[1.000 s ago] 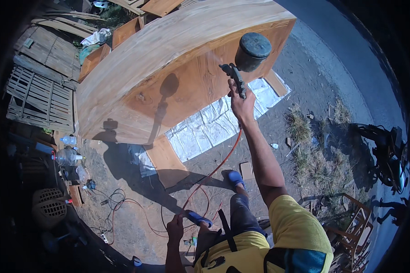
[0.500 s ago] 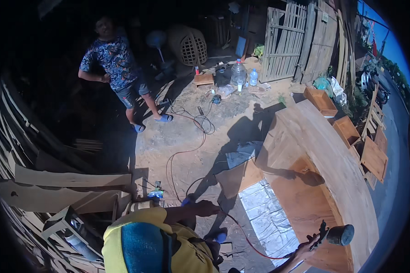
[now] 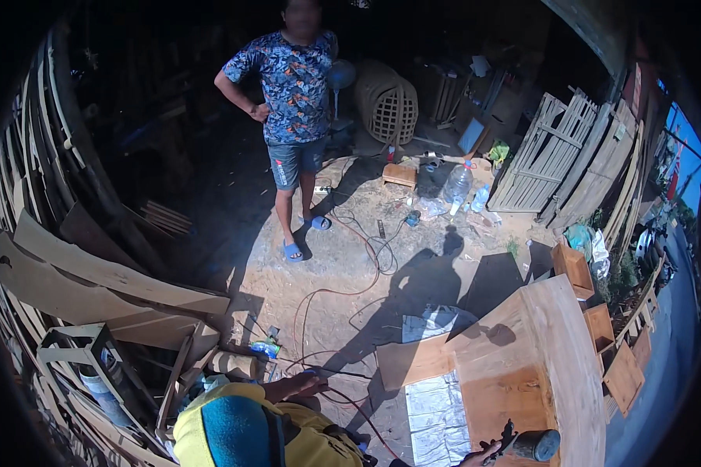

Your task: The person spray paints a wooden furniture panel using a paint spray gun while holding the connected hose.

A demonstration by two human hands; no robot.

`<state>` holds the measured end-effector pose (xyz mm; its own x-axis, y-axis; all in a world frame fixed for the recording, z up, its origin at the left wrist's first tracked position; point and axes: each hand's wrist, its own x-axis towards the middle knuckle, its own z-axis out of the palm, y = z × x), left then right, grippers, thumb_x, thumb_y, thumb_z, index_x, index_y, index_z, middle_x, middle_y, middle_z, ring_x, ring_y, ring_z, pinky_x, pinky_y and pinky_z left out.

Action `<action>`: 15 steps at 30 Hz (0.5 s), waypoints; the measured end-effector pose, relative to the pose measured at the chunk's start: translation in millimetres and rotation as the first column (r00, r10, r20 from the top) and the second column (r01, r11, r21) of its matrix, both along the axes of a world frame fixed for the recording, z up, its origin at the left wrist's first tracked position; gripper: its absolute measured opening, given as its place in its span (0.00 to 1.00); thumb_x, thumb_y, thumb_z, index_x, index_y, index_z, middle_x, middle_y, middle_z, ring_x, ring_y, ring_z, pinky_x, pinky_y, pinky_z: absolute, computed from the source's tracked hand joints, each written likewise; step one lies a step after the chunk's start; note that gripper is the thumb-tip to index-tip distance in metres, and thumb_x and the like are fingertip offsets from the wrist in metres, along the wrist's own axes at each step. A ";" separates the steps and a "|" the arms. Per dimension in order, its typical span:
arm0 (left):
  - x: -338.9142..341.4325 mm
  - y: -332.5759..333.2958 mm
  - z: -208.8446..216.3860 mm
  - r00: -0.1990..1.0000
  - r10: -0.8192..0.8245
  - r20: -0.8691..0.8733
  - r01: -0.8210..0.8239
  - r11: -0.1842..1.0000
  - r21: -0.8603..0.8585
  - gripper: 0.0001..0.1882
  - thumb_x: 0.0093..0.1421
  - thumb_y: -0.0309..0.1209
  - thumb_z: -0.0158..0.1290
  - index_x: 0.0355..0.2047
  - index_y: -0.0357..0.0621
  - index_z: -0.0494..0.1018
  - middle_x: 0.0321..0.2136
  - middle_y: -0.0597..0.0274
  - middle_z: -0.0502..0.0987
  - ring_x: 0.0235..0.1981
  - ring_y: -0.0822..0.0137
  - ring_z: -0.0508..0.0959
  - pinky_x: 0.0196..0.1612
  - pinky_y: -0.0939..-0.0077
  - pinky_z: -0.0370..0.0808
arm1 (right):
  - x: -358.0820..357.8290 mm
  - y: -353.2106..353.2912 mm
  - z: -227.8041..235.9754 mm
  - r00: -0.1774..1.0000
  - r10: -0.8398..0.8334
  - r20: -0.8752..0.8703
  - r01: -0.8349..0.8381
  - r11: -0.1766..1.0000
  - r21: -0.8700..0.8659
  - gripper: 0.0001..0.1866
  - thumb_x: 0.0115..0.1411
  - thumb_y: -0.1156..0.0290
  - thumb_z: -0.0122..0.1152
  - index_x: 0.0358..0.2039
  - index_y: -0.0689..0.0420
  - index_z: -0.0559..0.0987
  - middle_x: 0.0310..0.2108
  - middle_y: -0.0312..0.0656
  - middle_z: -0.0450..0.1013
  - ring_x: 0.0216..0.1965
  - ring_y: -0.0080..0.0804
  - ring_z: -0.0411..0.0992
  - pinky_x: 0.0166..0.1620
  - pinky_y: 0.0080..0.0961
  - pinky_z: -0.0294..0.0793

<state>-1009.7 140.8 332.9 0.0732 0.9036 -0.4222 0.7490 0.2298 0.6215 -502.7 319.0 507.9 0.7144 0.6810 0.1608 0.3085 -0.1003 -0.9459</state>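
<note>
My right hand (image 3: 483, 454) grips a dark spray gun (image 3: 509, 437) with a round metal cup (image 3: 536, 446). The gun is over the brown inner panel of a large wooden cabinet (image 3: 565, 327) lying on the ground. Farther left, my left hand (image 3: 307, 382) is closed around a thin reddish air hose (image 3: 366, 419). From that hand the hose runs down toward the lower edge near my right arm. Next to the cabinet, a flat wooden board (image 3: 413, 364) lies partly over a crinkled silvery sheet (image 3: 436, 424).
A person (image 3: 296, 86) in a patterned shirt stands ahead, hand on hip. Cables and hose (image 3: 378, 265) loop over the ground. Wooden drawers (image 3: 572, 271) stand right of the cabinet. Bent wood sheets (image 3: 109, 268) and a metal frame (image 3: 78, 342) are at left. Bottles (image 3: 459, 183) stand far back.
The whole view has shifted, so the standing person appears farther right. The spray gun and my right hand sit lower and slightly left in the picture. My shadow has left the flat board.
</note>
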 end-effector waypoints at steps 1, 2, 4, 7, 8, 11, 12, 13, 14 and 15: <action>-19.9 -1.4 -9.9 1.000 0.014 0.004 -0.013 1.000 -0.007 0.19 0.76 0.50 0.46 0.48 0.53 0.79 0.38 0.50 0.83 0.44 0.45 0.84 0.47 0.50 0.79 | -17.4 4.2 1.0 1.000 0.001 0.004 -0.001 1.000 -0.004 0.36 0.75 0.45 0.59 0.55 0.76 0.80 0.44 0.56 0.81 0.38 0.38 0.76 0.44 0.36 0.75; -38.6 -5.6 -19.8 1.000 0.031 0.002 -0.031 0.999 -0.017 0.19 0.76 0.50 0.46 0.48 0.52 0.79 0.38 0.51 0.83 0.44 0.45 0.84 0.47 0.50 0.79 | -34.4 6.7 0.6 1.000 0.009 0.006 -0.009 1.000 -0.012 0.36 0.75 0.45 0.59 0.55 0.76 0.80 0.44 0.56 0.81 0.38 0.38 0.76 0.45 0.36 0.75; -76.0 13.4 -37.3 1.000 0.004 -0.016 -0.004 0.999 0.038 0.19 0.76 0.50 0.46 0.48 0.52 0.79 0.39 0.51 0.83 0.44 0.45 0.84 0.48 0.51 0.79 | -63.2 10.5 3.0 1.000 0.013 0.004 -0.013 1.000 -0.001 0.36 0.75 0.46 0.59 0.55 0.76 0.80 0.44 0.57 0.81 0.38 0.38 0.76 0.45 0.36 0.75; -119.6 48.2 -18.3 0.995 -0.099 0.008 0.098 0.990 0.104 0.19 0.76 0.50 0.46 0.49 0.52 0.79 0.42 0.51 0.84 0.45 0.46 0.84 0.49 0.53 0.80 | -93.7 8.6 4.8 1.000 0.006 0.014 -0.006 1.000 0.002 0.36 0.75 0.46 0.59 0.55 0.76 0.80 0.45 0.57 0.81 0.39 0.39 0.76 0.45 0.36 0.75; -135.2 55.3 -13.4 0.991 -0.130 -0.040 0.131 0.991 0.026 0.17 0.76 0.48 0.47 0.50 0.53 0.79 0.42 0.51 0.84 0.44 0.47 0.84 0.48 0.53 0.80 | -102.1 4.6 2.8 1.000 0.014 0.013 -0.014 1.000 0.007 0.36 0.75 0.46 0.59 0.55 0.76 0.80 0.45 0.57 0.81 0.39 0.39 0.76 0.46 0.36 0.76; -177.2 65.5 -24.0 0.989 -0.119 -0.092 0.122 0.992 0.020 0.16 0.76 0.44 0.47 0.51 0.52 0.79 0.44 0.51 0.82 0.46 0.49 0.84 0.49 0.54 0.81 | -124.3 0.0 -5.5 0.999 0.042 0.007 -0.043 0.998 0.043 0.36 0.75 0.46 0.59 0.55 0.77 0.80 0.45 0.58 0.81 0.40 0.40 0.76 0.46 0.37 0.76; -194.9 40.7 -40.5 0.982 -0.135 -0.130 0.144 0.987 0.063 0.16 0.76 0.44 0.47 0.51 0.50 0.78 0.46 0.51 0.82 0.47 0.50 0.84 0.50 0.55 0.82 | -140.9 0.7 -12.6 0.996 0.089 -0.016 -0.088 0.995 0.053 0.36 0.75 0.46 0.59 0.55 0.77 0.80 0.45 0.58 0.81 0.40 0.40 0.76 0.46 0.37 0.76; -186.6 61.4 -33.3 1.000 -0.004 0.015 0.003 0.999 0.042 0.23 0.72 0.53 0.50 0.45 0.48 0.80 0.42 0.46 0.84 0.44 0.46 0.85 0.49 0.53 0.80 | -140.8 2.0 -16.8 0.996 0.081 0.025 -0.084 0.980 0.181 0.38 0.74 0.45 0.60 0.53 0.78 0.80 0.46 0.59 0.81 0.43 0.43 0.77 0.48 0.39 0.76; -197.0 65.0 -38.1 1.000 0.014 0.003 -0.014 0.999 0.047 0.23 0.72 0.53 0.50 0.45 0.48 0.80 0.42 0.46 0.84 0.44 0.46 0.85 0.49 0.53 0.80 | -157.1 -7.9 11.4 0.998 0.001 -0.068 0.000 1.000 0.004 0.40 0.73 0.43 0.61 0.53 0.79 0.80 0.45 0.59 0.80 0.44 0.43 0.77 0.50 0.40 0.75; -206.3 66.3 -41.3 0.991 -0.123 -0.053 0.128 0.986 0.109 0.19 0.73 0.49 0.51 0.49 0.49 0.79 0.45 0.48 0.83 0.46 0.48 0.84 0.50 0.55 0.81 | -168.8 4.1 10.4 0.994 0.054 -0.092 -0.050 0.998 0.037 0.41 0.72 0.42 0.61 0.52 0.79 0.80 0.45 0.58 0.80 0.44 0.43 0.77 0.51 0.40 0.75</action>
<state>-1216.0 207.1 291.6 0.1718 0.9303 -0.3242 0.7960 0.0628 0.6020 -671.5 323.2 518.3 0.6911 0.7128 0.1199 0.2233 -0.0527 -0.9733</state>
